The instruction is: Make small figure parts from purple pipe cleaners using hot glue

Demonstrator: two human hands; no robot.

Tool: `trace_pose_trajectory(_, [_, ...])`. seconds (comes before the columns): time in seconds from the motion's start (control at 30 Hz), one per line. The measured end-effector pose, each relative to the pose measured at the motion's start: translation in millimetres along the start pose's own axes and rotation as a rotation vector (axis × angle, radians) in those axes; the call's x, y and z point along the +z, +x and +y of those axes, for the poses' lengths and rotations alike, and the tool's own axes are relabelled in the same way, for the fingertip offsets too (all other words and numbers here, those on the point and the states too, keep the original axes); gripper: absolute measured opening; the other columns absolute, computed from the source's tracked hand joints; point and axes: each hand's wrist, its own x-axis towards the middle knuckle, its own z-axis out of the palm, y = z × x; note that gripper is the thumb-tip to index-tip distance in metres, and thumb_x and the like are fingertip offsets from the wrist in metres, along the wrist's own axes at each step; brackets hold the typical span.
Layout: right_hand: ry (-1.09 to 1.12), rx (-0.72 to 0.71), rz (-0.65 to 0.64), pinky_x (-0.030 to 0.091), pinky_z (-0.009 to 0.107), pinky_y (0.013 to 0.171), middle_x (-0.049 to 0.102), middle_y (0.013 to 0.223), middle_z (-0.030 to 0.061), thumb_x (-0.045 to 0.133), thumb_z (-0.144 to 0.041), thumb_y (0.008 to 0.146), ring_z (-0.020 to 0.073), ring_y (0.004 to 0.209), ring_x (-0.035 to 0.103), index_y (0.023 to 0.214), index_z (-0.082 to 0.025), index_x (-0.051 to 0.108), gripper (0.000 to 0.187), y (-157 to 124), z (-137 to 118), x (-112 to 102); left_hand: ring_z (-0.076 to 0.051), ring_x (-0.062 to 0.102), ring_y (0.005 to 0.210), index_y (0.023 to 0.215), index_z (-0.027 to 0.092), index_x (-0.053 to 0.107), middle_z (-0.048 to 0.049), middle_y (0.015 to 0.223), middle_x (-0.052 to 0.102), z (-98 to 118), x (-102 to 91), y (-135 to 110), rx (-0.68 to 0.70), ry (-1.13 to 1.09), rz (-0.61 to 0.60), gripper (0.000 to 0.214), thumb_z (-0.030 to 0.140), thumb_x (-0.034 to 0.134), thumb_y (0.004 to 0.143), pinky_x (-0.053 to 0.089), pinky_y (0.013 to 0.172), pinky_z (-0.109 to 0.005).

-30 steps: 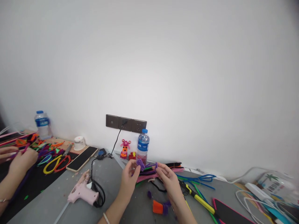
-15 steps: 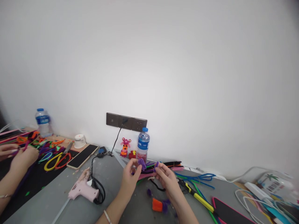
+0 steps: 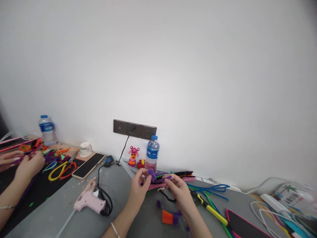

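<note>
My left hand [image 3: 140,185] pinches a small folded block of purple pipe cleaner [image 3: 151,174] between thumb and fingers. Just to its right, my right hand [image 3: 178,188] grips a short purple pipe cleaner piece [image 3: 167,178], which points left toward the block. The two pieces look close but apart. Below my hands, an orange block with purple ends [image 3: 167,217] lies on the grey table [image 3: 138,228]. A bundle of coloured pipe cleaners [image 3: 183,174] lies behind my fingers and is partly hidden.
A pink glue gun [image 3: 90,201] with a black cord lies left. Beyond it are a phone [image 3: 89,166], scissors [image 3: 63,168] and a co-worker's hands [image 3: 29,165]. A water bottle [image 3: 153,153] and small figure [image 3: 133,157] stand behind; a yellow-handled tool [image 3: 213,211] lies right.
The purple piece in my right hand has turned from upright to nearly level, pointing left. My left hand keeps its hold on the purple block. The view has shifted slightly.
</note>
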Motion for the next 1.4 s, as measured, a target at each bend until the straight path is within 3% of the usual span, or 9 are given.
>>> trace_pose_trajectory(0.23, [0.096,0.009,0.024,0.047,0.027,0.062,0.065,0.066,0.0016,0.084,-0.046,0.058,0.0168,0.064,0.057,0.064,-0.018,0.063,0.036,1.7,-1.2,-3.9,-0.015,0.048,0.061,0.084,0.017,0.059,-0.0005,0.073,0.057,3.4,-0.3,0.0,0.013,0.101,-0.025,0.015,0.032,0.055,0.082,0.04,0.06,-0.025])
trace_pose_trajectory(0.53, [0.049,-0.109,-0.018,0.043,0.022,0.054,0.054,0.064,-0.004,0.08,-0.041,0.068,0.0123,0.059,0.052,0.101,-0.02,0.063,0.042,3.1,3.8,-7.6,-0.018,0.05,0.065,0.082,0.018,0.064,-0.0027,0.074,0.06,9.2,-1.1,0.6,0.053,0.207,0.028,0.015,0.031,0.057,0.078,0.039,0.062,-0.027])
trace_pose_trajectory(0.87, [-0.004,-0.032,-0.043,0.044,0.027,0.06,0.064,0.064,0.0015,0.076,-0.047,0.071,0.0175,0.063,0.058,0.083,-0.019,0.062,0.033,-0.9,-6.6,-12.6,-0.016,0.045,0.062,0.08,0.018,0.059,-0.0007,0.071,0.058,12.2,0.9,-1.4,0.025,0.208,-0.073,0.015,0.033,0.054,0.08,0.035,0.06,-0.025])
trace_pose_trajectory(1.1, [-0.019,-0.081,-0.137,0.042,0.024,0.062,0.057,0.075,-0.0008,0.075,-0.037,0.076,0.0127,0.064,0.051,0.079,-0.02,0.061,0.022,-3.6,-12.9,-20.7,-0.014,0.041,0.059,0.079,0.018,0.057,0.0004,0.07,0.055,9.2,1.8,-1.6,0.005,0.144,-0.06,0.015,0.033,0.056,0.079,0.034,0.058,-0.025])
trace_pose_trajectory(1.4, [0.015,-0.023,-0.043,0.04,0.023,0.053,0.061,0.058,0.0003,0.08,-0.042,0.068,0.012,0.053,0.052,0.072,-0.018,0.065,0.029,-1.7,-11.1,-25.7,-0.015,0.049,0.065,0.074,0.019,0.056,0.0032,0.066,0.049,2.2,5.9,1.2,-0.101,-0.175,-0.02,0.024,0.041,0.066,0.071,0.04,0.063,-0.024])
